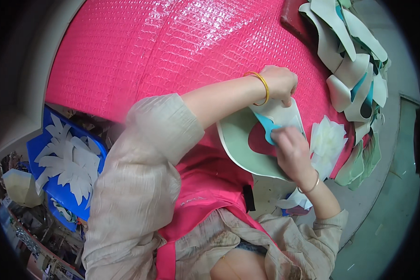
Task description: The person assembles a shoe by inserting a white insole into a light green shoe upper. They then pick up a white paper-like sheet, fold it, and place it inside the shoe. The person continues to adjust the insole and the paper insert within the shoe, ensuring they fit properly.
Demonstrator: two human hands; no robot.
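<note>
A curved sheet piece [247, 140], pale green with a white border, lies at the near right of the pink table, with a rounded opening in it. My left hand [279, 83] is closed at its far edge, the thumb down on the white part. A turquoise strip [266, 123] runs along the opening. The bent fingers of my right hand [291, 151] pinch the strip's lower end and partly hide it. Some of the sheet's right side is covered by that hand.
Glossy pink textured sheeting covers the table [186, 51]. On the right hangs a heap of similar white, green and turquoise pieces [354, 79]. Translucent white cut pieces [327, 140] lie beside my right hand. A blue bin [39, 140] with white leaf-shaped cutouts [72, 163] stands at the left.
</note>
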